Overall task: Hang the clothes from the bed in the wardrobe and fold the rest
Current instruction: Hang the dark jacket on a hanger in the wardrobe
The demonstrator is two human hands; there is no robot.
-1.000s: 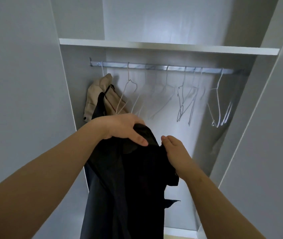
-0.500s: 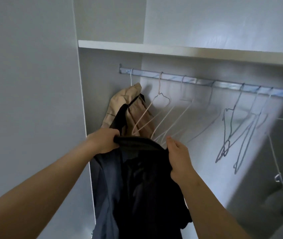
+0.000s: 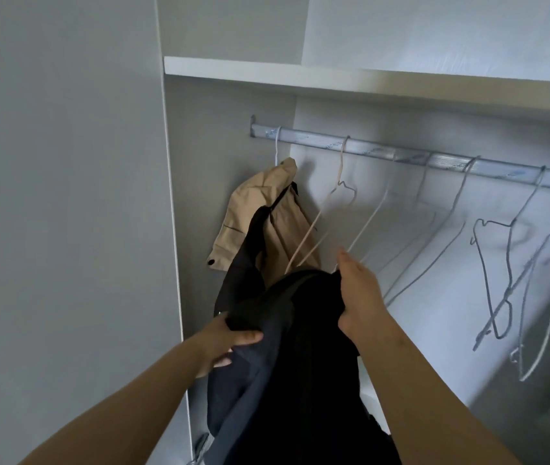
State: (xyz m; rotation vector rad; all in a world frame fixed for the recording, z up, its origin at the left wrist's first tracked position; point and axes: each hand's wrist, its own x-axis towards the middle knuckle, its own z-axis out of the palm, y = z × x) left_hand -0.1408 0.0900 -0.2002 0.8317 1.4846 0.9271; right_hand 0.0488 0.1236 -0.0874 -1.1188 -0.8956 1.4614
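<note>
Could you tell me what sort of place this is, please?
Probably a built-in wardrobe: a metal rail under a white shelf carries empty wire hangers and a tan garment, and a dark garment is held before it.

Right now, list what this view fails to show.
Head view:
Bottom of the dark garment: cut off by the lower edge; bunched, kind unclear.
Lower part of the tan garment: behind the dark garment.
Right end of the rail: cut off by the right edge.

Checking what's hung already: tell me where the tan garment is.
In the head view, the tan garment hangs far left on the rail, partly behind the black garment.
</note>
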